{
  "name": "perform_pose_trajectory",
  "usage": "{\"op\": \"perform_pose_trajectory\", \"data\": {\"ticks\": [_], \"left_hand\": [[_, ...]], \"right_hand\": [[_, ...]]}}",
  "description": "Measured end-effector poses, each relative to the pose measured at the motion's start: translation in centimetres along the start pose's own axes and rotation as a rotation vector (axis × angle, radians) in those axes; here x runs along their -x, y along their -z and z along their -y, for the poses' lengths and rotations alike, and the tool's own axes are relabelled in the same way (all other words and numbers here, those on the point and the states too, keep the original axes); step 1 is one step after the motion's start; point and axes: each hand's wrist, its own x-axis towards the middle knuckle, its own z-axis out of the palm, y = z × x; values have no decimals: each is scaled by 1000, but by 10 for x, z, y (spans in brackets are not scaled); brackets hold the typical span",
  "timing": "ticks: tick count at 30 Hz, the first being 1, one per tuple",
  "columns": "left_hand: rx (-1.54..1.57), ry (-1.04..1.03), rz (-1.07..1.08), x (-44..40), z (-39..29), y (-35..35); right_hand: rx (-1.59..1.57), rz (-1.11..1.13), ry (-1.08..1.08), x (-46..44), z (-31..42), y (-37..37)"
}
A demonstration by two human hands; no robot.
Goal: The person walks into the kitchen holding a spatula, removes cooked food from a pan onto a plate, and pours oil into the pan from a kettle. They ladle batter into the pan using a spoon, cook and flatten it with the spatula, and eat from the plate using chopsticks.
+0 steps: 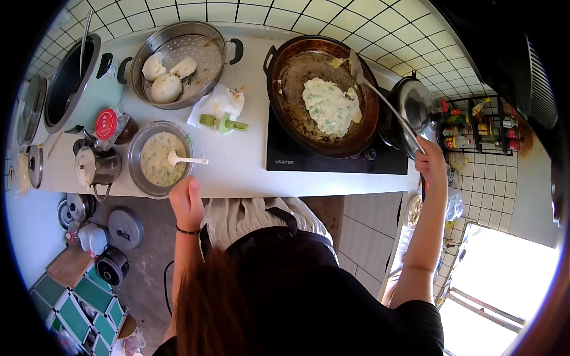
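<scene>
My right hand (431, 161) is wrapped round the handle of a long metal spatula (389, 102). Its blade rests inside the right rim of a wide, dark frying pan (291, 118). A pale, green-flecked pancake (332, 107) lies in the pan, right of the middle. My left hand (187, 203), a dark bracelet at the wrist, is curled closed at the counter's front edge; I see nothing in it. Just beyond it stands a metal bowl (135, 172) of pale batter (159, 157) with green bits. A white spoon (184, 159) leans in the batter, its handle over the rim.
The pan sits on a black cooktop (332, 163). Left of it are a green oil brush (222, 123) on tissue and a steamer tray (205, 56) holding white buns (166, 89). A rice cooker (98, 89) stands far left. A glass lid (418, 107) leans right of the pan.
</scene>
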Motion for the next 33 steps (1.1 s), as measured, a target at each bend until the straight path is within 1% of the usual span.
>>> {"op": "perform_pose_trajectory", "data": {"ticks": [4,7,10,13,16,21,22,25,28,31,33], "left_hand": [[3,7,7,-1,0,0],[-6,-10,10,-2,-2,-1],[-8,-34,14,-4,-3,-2],[-15,-36,20,-4,-2,-3],[-14,-31,24,-2,-2,-2],[-27,-27,9,1,0,-3],[-29,-29,3,2,0,-3],[-27,-26,20,4,0,-1],[-37,-30,36,4,0,1],[-28,-34,46,4,-1,2],[-19,-30,44,4,0,3]], "right_hand": [[-46,15,-5,6,2,6],[2,-23,36,3,-6,16],[171,-130,103,1,-11,8],[343,-135,168,1,-6,1],[430,-153,230,3,1,-7],[567,-168,243,-16,-6,-8],[596,-168,246,-23,-7,-8],[555,-170,232,-34,-3,-23],[615,-118,228,-54,0,-27],[675,-72,200,-53,13,-38],[781,-32,217,-62,17,-25]]}}
